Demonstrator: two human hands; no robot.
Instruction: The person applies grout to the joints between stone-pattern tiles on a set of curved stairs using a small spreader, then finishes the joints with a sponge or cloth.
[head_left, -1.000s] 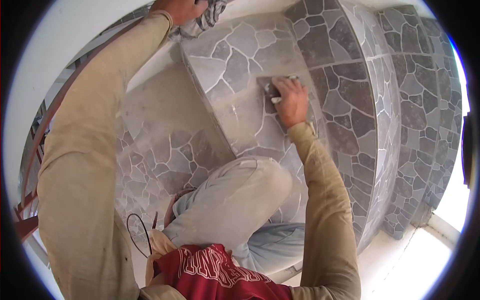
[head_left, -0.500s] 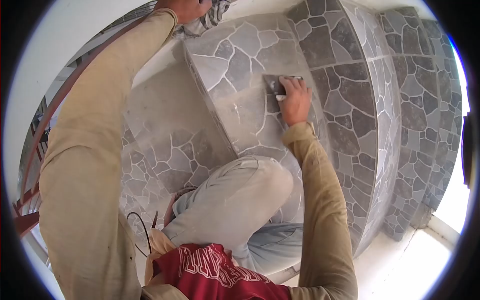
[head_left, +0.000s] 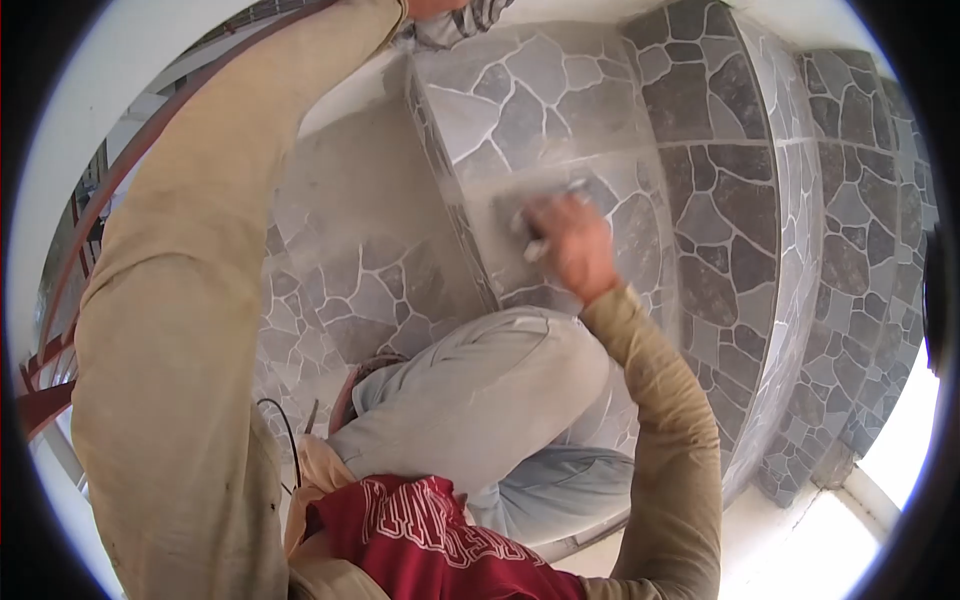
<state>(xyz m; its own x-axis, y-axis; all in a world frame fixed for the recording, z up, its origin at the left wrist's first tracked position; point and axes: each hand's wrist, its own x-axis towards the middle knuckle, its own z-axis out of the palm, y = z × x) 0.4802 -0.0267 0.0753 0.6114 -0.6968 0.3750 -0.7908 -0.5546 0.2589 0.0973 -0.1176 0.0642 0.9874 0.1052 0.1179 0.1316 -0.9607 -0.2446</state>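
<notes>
My right hand point(head_left: 578, 245) is closed on a flat, dark trowel point(head_left: 512, 212), blurred by motion, low over the stone-patterned tile tread point(head_left: 540, 95). A smear of grey grout covers the tile around the tool and hides some of the joints. At the top edge my left hand point(head_left: 435, 6) is partly cut off by the frame. A grey-and-white striped rag point(head_left: 455, 26) is bunched in it, though its fingers are mostly out of sight.
Tiled steps point(head_left: 715, 200) curve down on the right. A lower tread point(head_left: 370, 190), smeared with grout, lies left of the step edge. A red-brown railing point(head_left: 95, 215) runs along the far left. My bent knee point(head_left: 540, 355) is close below the right hand.
My right hand has drawn the trowel toward me and slightly left relative to the tiles. The whole view has shifted a little, and my left hand is now further out of frame.
</notes>
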